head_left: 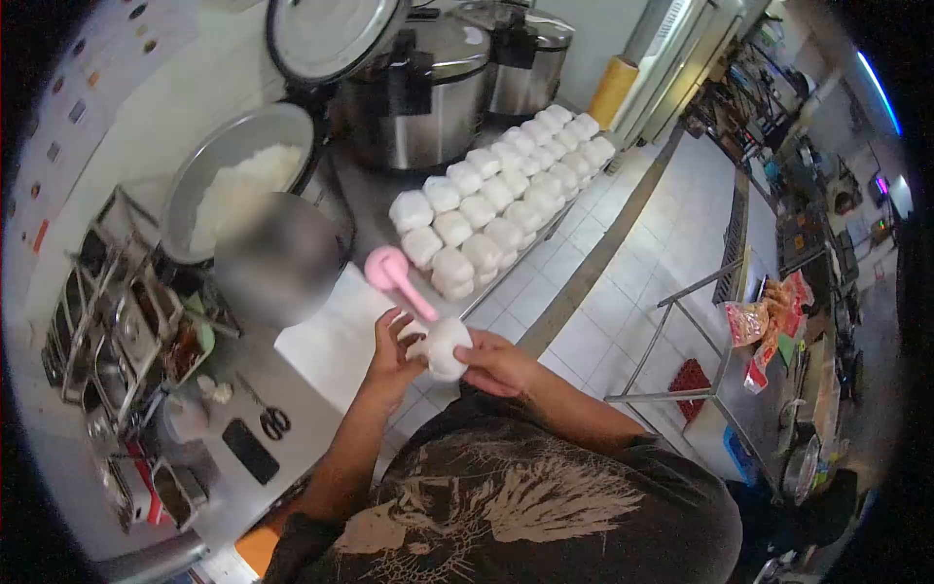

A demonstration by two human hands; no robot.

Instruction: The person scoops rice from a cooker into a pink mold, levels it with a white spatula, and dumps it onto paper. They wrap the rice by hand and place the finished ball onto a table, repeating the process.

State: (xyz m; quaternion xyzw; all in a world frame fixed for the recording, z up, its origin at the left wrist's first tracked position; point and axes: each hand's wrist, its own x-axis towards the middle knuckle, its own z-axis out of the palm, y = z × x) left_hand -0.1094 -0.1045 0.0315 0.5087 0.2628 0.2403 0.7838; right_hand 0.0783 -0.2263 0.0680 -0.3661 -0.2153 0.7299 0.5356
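Observation:
Close to my body, a round white rice packet (449, 348) is held between both hands. My right hand (501, 364) grips its right side with the thumb and fingers. The curled fingers of my left hand (394, 355) hold its left edge. Just beyond the packet lies a pink scoop (389, 269), its handle pointing toward my hands. White paper sheets (336, 336) lie on the counter left of my hands. Similar white packets (501, 190) are stacked in rows ahead. An open pot of white rice (248, 185) stands at the left, partly hidden by a blurred grey patch.
Two steel cookers (423, 97) stand at the back. On the left counter are scissors (274, 420), a black phone (250, 451) and several metal containers (126, 360). Across the tiled floor (623, 292), a metal table (749, 389) carries red-and-clear bags (769, 326).

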